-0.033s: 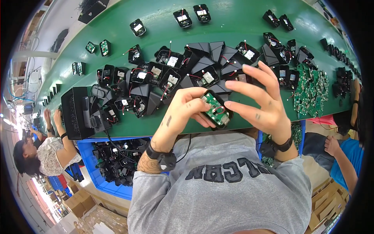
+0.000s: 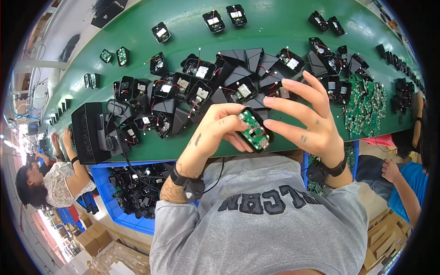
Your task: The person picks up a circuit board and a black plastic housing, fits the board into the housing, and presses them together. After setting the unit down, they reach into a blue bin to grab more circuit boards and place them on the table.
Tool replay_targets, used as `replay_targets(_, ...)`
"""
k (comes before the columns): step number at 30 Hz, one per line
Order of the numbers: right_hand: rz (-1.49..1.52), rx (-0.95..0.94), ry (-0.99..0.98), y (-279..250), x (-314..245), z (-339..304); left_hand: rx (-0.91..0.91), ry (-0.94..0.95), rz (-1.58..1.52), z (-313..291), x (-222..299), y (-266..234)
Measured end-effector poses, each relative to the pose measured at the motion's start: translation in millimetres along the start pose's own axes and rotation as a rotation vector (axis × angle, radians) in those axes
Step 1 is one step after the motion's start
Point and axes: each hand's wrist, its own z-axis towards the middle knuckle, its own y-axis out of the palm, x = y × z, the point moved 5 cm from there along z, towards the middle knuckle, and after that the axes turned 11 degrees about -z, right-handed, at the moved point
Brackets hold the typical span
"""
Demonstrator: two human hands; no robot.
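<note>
My left hand (image 2: 214, 130) grips a small black plastic housing (image 2: 271, 134) above the table's near edge, its thumb pressing the green circuit board (image 2: 253, 129) that lies in the housing's open face. A thin red wire loops over the board near a silvery connector. My right hand (image 2: 313, 120) is open beside it, fingers spread; one fingertip is at the housing's edge, and whether it touches cannot be made out. Just beyond my hands lies a cluster of black housings, one of them an open housing (image 2: 243, 90) with a white part and red wires.
Loose green circuit boards (image 2: 365, 107) form a pile at the right on the green table (image 2: 284, 34). A black box (image 2: 87, 133) stands at the left. Below the near edge is a blue bin (image 2: 107, 192) filled with black parts. Other people sit at both sides.
The housing has tilted slightly in my left hand, turning its board a little more upward. My right fingertips have shifted very slightly left.
</note>
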Motion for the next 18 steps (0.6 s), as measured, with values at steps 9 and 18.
replay_targets(9, 0.001, 0.071, -0.205, -15, -3, 12, -0.131, -0.123, -0.017, 5, 2, 2)
replay_targets(18, 0.019, 0.082, -0.351, -6, -18, 8, -0.187, -0.158, -0.081, 4, -8, 9)
